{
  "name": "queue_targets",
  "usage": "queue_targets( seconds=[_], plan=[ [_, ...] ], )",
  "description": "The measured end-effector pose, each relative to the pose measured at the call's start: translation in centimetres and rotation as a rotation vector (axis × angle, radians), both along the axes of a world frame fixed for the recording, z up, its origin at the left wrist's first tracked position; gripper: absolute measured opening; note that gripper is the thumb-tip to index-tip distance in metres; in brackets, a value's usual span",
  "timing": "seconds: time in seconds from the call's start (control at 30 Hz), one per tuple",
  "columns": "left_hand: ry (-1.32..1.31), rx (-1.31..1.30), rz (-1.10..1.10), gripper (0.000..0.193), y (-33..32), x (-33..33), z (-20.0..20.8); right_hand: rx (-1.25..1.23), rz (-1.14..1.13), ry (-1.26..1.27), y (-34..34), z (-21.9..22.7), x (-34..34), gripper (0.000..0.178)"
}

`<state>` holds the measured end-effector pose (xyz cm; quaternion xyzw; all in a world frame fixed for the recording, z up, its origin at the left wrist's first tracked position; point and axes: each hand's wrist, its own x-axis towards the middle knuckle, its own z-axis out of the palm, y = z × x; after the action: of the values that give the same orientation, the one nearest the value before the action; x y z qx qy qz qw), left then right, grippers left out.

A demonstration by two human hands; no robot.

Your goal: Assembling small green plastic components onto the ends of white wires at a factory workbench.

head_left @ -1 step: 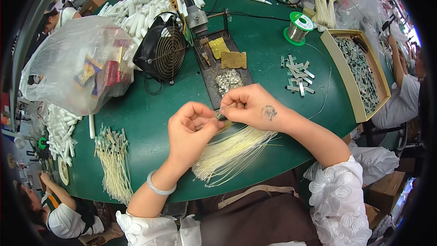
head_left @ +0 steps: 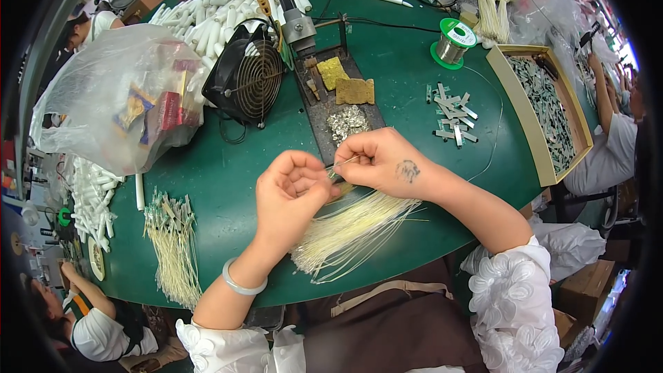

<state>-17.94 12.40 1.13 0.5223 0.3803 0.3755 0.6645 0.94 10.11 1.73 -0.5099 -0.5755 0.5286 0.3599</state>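
My left hand (head_left: pixel 293 190) is closed in a pinch on a small greenish strip (head_left: pixel 332 173), mostly hidden by the fingertips. Against it, my right hand (head_left: pixel 373 159) pinches a thin wire (head_left: pixel 351 159) between thumb and forefinger. The fingertips of both hands nearly meet. Below them lies a bundle of pale yellow wires (head_left: pixel 352 231) on the green table. Just beyond the hands is a dark board (head_left: pixel 321 121) bearing a heap of silvery solder scraps (head_left: pixel 347 123), a brown sponge (head_left: pixel 355 91) and a yellow sponge (head_left: pixel 331 72).
A solder spool (head_left: pixel 454 43) and loose small circuit strips (head_left: pixel 454 114) are right, beside a box of strips (head_left: pixel 516 121). Left are a black fan (head_left: pixel 252 72), a plastic bag (head_left: pixel 103 97), white tubes (head_left: pixel 200 21) and wired strips (head_left: pixel 173 249). Co-workers sit at both sides.
My left hand's fingers have shifted very slightly. Everything else looks the same.
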Motion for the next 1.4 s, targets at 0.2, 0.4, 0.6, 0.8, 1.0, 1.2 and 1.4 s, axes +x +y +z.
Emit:
queue_targets(
  seconds=[0.2,0.4,0.6,0.8,1.0,1.2,1.4],
  plan=[
    [0.153,-0.084,-0.099,0.005,0.6,0.0,0.1,0.017,0.012,0.005,0.1,0.0,-0.1,0.009],
    [0.144,-0.037,-0.045,0.003,0.7,0.8,-0.1,0.028,-0.030,0.046,0.2,-0.1,-0.2,0.008],
    [0.141,0.001,-0.031,0.002,1.2,1.3,-0.4,0.032,-0.059,-0.025,0.2,0.1,-0.1,0.010],
    [0.208,0.032,-0.054,0.006,2.3,0.8,-0.6,0.047,-0.114,0.028,0.6,-0.2,0.0,0.011],
    [0.180,0.006,-0.054,0.005,3.3,1.8,0.0,0.131,-0.216,0.026,0.9,-0.1,0.7,0.008],
    [0.177,0.022,-0.077,0.006,4.4,2.3,0.1,0.317,-0.220,-0.104,1.3,-0.7,0.6,0.006],
    [0.175,0.044,-0.059,0.005,4.6,2.6,0.2,0.408,-0.263,-0.141,1.6,-1.0,0.4,0.007]
  ],
)
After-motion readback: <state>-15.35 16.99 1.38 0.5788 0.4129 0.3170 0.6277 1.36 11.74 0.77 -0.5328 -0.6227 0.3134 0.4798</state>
